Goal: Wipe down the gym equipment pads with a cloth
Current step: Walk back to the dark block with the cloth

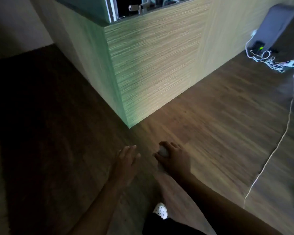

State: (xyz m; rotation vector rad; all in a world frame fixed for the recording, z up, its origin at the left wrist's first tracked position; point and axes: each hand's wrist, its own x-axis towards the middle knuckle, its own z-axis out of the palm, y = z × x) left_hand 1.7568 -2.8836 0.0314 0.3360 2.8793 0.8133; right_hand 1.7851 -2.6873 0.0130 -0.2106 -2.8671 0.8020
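1. White perforated shoe shows at the bottom, planted on the wooden floor, with a dark trouser leg just below it.
2. Both bare forearms reach forward from there toward the corner of the wood-grain unit, which stands upright on the floor.
3. The left hand is released: fingers straight and close together, palm down, holding nothing. It hangs short of the unit's corner and slightly left of it.
4. The right hand is clenched around the cloth, short of the same corner and slightly right of it, close beside the left hand but apart from it.
5. The cloth looks like a small, pale, greyish-white wad, rounded where it bulges out between thumb and fingers. A paler scrap seems to peek out under the hand. Blur hides its weave and folds.
6. On top of the unit, at its far edge, sit some shiny metal fittings, too dark to make out.
7. Far right of the unit, a grey device leans near the wall, with a tangle of white cables on the floor in front of it.
8. One thin white cord trails from that side across the floor, well right of the unit's corner.
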